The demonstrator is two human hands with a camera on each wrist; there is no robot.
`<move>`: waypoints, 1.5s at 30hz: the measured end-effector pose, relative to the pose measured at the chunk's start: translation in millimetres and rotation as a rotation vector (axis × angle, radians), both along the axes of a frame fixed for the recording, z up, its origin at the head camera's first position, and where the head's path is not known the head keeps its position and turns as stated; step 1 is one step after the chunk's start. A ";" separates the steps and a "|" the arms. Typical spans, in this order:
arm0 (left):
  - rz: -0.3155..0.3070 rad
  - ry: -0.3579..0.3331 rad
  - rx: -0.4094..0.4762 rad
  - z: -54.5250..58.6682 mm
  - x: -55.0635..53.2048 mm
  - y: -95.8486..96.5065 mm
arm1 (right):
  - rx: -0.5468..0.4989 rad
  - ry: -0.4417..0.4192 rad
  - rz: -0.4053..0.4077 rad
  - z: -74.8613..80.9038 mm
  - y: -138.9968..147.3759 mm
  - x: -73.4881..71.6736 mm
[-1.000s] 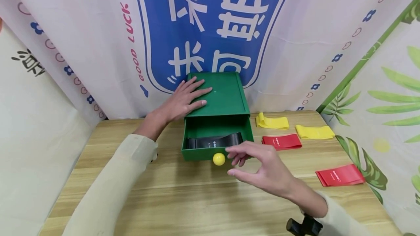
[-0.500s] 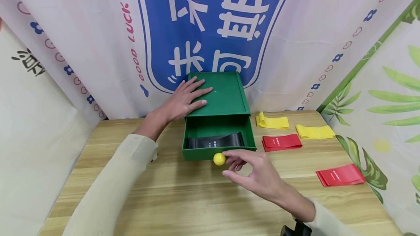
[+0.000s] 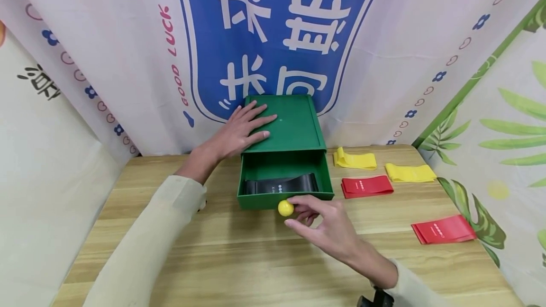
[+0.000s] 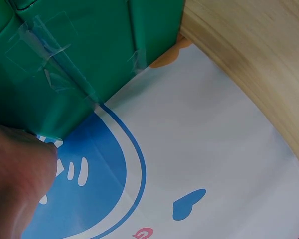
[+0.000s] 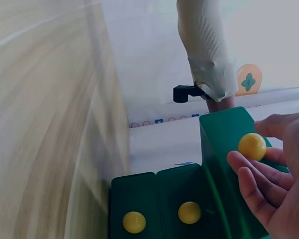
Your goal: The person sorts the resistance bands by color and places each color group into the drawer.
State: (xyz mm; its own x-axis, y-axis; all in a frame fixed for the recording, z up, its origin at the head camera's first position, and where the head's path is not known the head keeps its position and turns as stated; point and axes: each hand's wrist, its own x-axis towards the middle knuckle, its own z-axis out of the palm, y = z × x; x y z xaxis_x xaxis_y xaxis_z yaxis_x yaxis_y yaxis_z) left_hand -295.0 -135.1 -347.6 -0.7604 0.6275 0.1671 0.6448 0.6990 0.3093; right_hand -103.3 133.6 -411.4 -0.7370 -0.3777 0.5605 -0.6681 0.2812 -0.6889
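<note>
A green drawer box point(image 3: 294, 122) stands against the back cloth, its top drawer point(image 3: 260, 201) pulled out. Inside that drawer lies a black elastic band point(image 3: 256, 186) with white print. My left hand point(image 3: 239, 134) rests with spread fingers on the box's top, near its left edge. A round yellow knob point(image 3: 286, 208) projects from the drawer front. Beside it is my right hand point(image 3: 330, 226), index fingertip right at the knob's edge, thumb lower and apart from it. In the right wrist view, the loosely bent fingers point(image 5: 261, 181) surround the knob without closing on it.
Two yellow bands point(image 3: 356, 160) and two red bands point(image 3: 367, 186) lie folded on the wooden table point(image 3: 239, 269), right of the box. Below the top drawer, two lower drawers with yellow knobs point(image 5: 189, 212) are in. Printed cloth point(image 3: 128, 60) hangs behind.
My right hand has moved left along the drawer front, bringing its index fingertip to the knob. My left hand keeps its place on the box; the drawer looks the same.
</note>
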 end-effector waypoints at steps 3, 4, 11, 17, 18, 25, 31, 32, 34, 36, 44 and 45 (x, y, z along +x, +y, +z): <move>-0.002 -0.003 0.006 -0.2 0.4 -0.2 | -0.035 0.012 -0.015 -1.7 -3.5 -1.2; -0.002 -0.004 0.008 -0.4 0.3 -0.1 | -0.045 0.016 -0.020 -2.0 -4.5 -1.5; -0.002 -0.007 0.016 -0.2 1.1 -0.9 | -0.060 0.015 -0.054 -3.7 -7.9 -4.3; 0.000 -0.011 0.019 -0.1 2.0 -1.5 | -0.042 -0.006 -0.073 -4.5 -8.5 -8.9; 0.000 -0.013 0.018 -0.2 2.0 -1.5 | -0.040 -0.010 -0.076 -4.4 -8.7 -9.6; -0.002 -0.010 0.015 0.1 0.6 0.3 | -0.022 -0.039 -0.110 -2.8 -8.9 -16.7; -0.007 -0.008 0.018 -0.9 -0.3 -0.1 | -0.025 -0.021 -0.106 -4.2 -8.8 -25.3; -0.009 -0.008 0.019 -1.2 -0.5 -0.1 | -0.024 -0.018 -0.108 -4.1 -8.7 -26.8; -0.012 -0.008 0.024 -1.6 -0.5 -0.4 | -0.020 -0.016 -0.113 -3.4 -8.7 -30.0; -0.015 -0.009 0.029 -1.8 -0.5 -0.6 | -0.016 -0.017 -0.121 -2.6 -8.7 -33.4; -0.023 -0.011 0.035 -1.7 -0.7 -0.2 | -0.042 -0.030 -0.139 -2.7 -9.8 -49.4; -0.023 -0.009 0.034 -1.6 -0.7 -0.1 | -0.049 -0.035 -0.142 -2.7 -10.2 -51.4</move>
